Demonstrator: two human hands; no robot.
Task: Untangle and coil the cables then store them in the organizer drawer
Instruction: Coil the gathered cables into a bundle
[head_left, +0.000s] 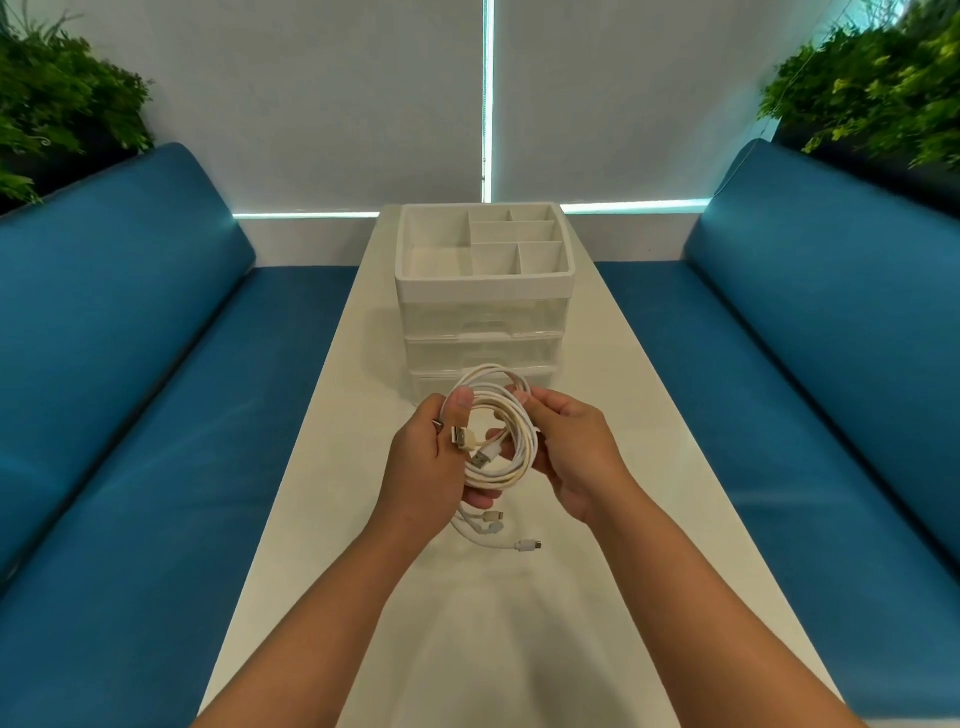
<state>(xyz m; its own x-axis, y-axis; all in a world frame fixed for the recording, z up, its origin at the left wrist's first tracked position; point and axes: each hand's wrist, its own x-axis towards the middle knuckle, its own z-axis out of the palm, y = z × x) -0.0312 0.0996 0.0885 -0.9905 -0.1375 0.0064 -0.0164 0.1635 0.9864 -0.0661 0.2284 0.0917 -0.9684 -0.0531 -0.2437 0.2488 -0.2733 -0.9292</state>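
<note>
A bundle of smooth white round-section cables (501, 431), wound into a roughly circular coil, is held above the matte white table (332, 519), just at the 6 o'clock side of the organizer (485, 306). The coil's left rim is pinched under the thumb of the left hand (434, 457), whose fingers are curled beneath the loops. The right rim is gripped by the curled fingers of the right hand (569, 457). The plane of the coil is tilted toward the camera. Two flat metal USB plugs (470, 447) are seen inside the coil, pointing toward 8 o'clock. Loose tails with small connectors (527, 545) hang below the hands, trailing toward 4 o'clock.

The organizer is of white plastic, box-shaped, with a compartmented open tray on top and translucent drawers stacked below; the lowest drawer front is partly hidden by the coil. Blue padded benches (156, 364) flank the table at 9 and 3 o'clock, with leafy plants (57, 104) behind them.
</note>
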